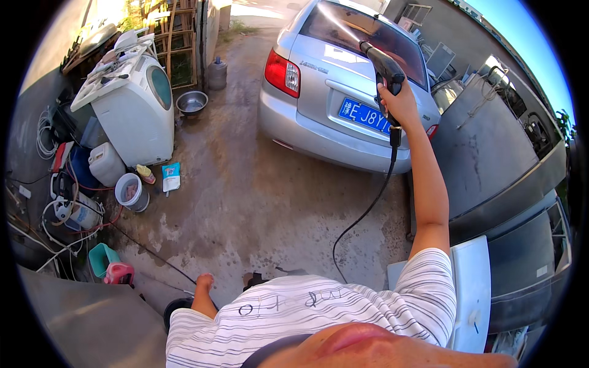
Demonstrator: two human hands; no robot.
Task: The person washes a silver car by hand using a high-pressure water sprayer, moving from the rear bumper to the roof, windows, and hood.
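My right hand (399,103) is raised in front of me and gripped around the handle of a black pressure washer spray gun (386,66). White spray leaves its nozzle toward the rear window (363,34) of a silver car (317,117). From the gun's base a black hose (363,216) curves down to the wet concrete. My left hand (205,279) hangs low at my side, small in view. A thin dark hose or cord (154,257) runs close to it; whether the fingers hold it cannot be seen.
A white washing machine (133,110) stands left, near a metal basin (192,102) and a water jug (217,73). A bucket (132,193), a jerrycan (106,161) and tangled hoses (69,225) line that side. Large metal panels (487,152) stand on the right.
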